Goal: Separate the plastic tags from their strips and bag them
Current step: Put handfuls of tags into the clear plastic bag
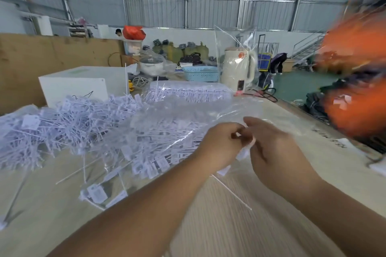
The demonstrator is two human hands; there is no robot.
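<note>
Left hand point(221, 144) and right hand point(273, 148) together over the table point(208, 215), fingertips touching. Both sets of fingers curled narrow, pinching a strip of plastic tags point(245, 153) between them; white stem trailing below the fingers. Just left of the fingers, a clear bag point(167, 131) of tags. Farther left, a loose pile of tags point(62, 123). Beyond the fingers, a cream kettle point(238, 69).

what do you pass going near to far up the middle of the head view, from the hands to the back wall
left hand and right hand pinching a tag strip → clear bag of loose tags → stacked tag strips → blue basket → green sacks → corrugated wall
</note>
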